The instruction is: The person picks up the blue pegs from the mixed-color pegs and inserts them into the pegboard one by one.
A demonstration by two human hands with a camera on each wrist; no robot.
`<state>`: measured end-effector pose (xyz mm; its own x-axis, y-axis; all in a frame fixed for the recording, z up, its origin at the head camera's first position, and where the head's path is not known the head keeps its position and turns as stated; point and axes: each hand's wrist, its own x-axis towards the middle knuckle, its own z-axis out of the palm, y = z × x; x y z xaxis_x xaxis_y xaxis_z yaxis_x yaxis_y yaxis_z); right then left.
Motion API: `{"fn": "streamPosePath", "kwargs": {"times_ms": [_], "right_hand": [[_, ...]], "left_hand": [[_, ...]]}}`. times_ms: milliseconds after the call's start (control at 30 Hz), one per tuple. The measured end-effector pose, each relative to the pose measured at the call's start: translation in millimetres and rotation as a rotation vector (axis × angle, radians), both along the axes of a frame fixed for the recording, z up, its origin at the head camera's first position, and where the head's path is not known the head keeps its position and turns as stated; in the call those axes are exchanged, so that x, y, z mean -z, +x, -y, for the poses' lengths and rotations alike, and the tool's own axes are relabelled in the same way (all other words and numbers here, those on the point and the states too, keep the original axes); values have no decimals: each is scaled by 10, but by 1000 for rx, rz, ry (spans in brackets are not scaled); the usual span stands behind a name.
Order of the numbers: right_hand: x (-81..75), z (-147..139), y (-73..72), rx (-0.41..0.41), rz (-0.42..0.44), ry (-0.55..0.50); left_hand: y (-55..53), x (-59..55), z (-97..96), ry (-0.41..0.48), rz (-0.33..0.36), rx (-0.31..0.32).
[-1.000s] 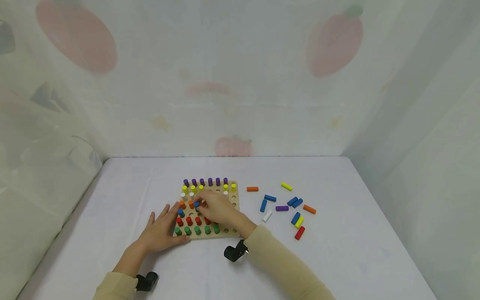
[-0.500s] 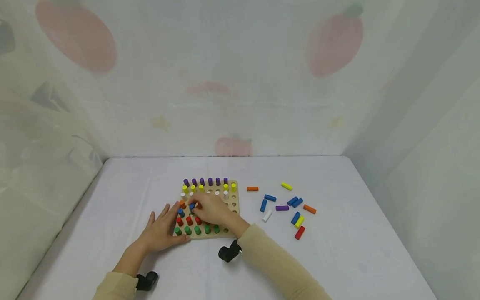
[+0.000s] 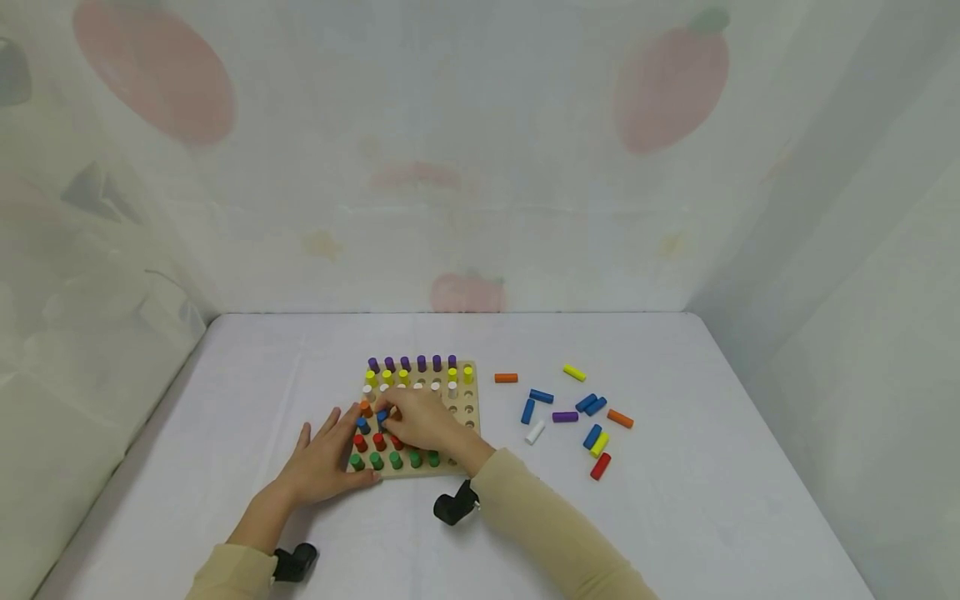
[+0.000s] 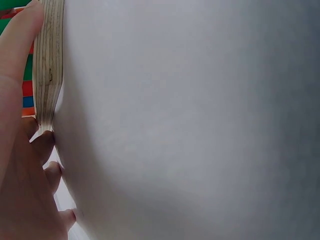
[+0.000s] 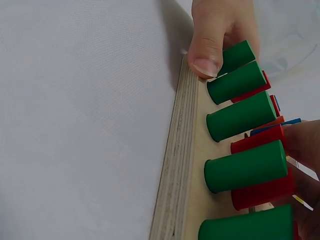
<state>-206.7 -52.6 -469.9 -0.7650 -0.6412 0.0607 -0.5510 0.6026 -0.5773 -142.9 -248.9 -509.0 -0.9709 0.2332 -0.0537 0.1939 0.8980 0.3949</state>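
Observation:
A wooden pegboard (image 3: 442, 468) carries rows of coloured pegs: purple at the back, then yellow, white, orange, blue, red and green at the front. My right hand (image 3: 427, 419) reaches over its middle and pinches a blue peg (image 3: 382, 416) between thumb and fingertips. That peg stands beside another blue peg (image 3: 363, 426) in the left column; whether it sits in a hole is hidden. My left hand (image 3: 318, 467) lies at the board's left side, fingers spread, its thumb on the front corner. Green pegs (image 5: 245, 167) show close up in the right wrist view.
Loose pegs lie right of the board: several blue ones (image 3: 542, 397), orange (image 3: 506, 378), yellow (image 3: 574, 372), purple (image 3: 565, 417), white (image 3: 536, 432) and red (image 3: 600, 466). White cloth covers the table (image 3: 720, 467); curtains (image 3: 465, 233) rise behind and at both sides.
My right hand has shifted left over the board with the blue peg, from near the third column to the second, and slightly lower. The left hand stays in place.

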Motion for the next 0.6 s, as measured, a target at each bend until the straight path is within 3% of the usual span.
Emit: {"fn": "streamPosePath", "kwargs": {"times_ms": [600], "right_hand": [[60, 24, -18, -10, -61, -4]], "left_hand": [[-12, 22, 11, 7, -9, 0]]}}
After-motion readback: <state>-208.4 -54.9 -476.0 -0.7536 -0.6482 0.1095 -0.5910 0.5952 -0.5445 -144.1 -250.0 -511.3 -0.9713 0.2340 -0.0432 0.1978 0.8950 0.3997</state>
